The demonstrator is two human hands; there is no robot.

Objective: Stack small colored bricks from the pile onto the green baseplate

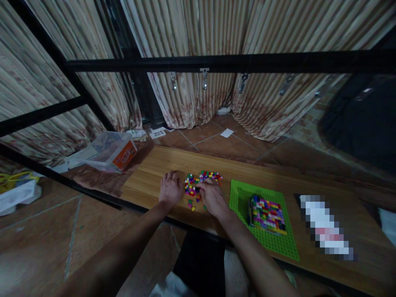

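Observation:
A loose pile of small colourful toy bricks lies on the wooden table between my hands. My left hand rests on the tabletop at the pile's left side, fingers spread and holding nothing. From the right, my right hand reaches into the bricks. Its fingertips are closed together at the pile, and what they hold is too small to make out. To the right of that hand lies a green studded baseplate. A multicoloured block of joined bricks sits on it.
A blurred-out flat object lies on the table's right part. On the floor at left stands a clear plastic box with an orange label. A black metal bar crosses in front of the curtains.

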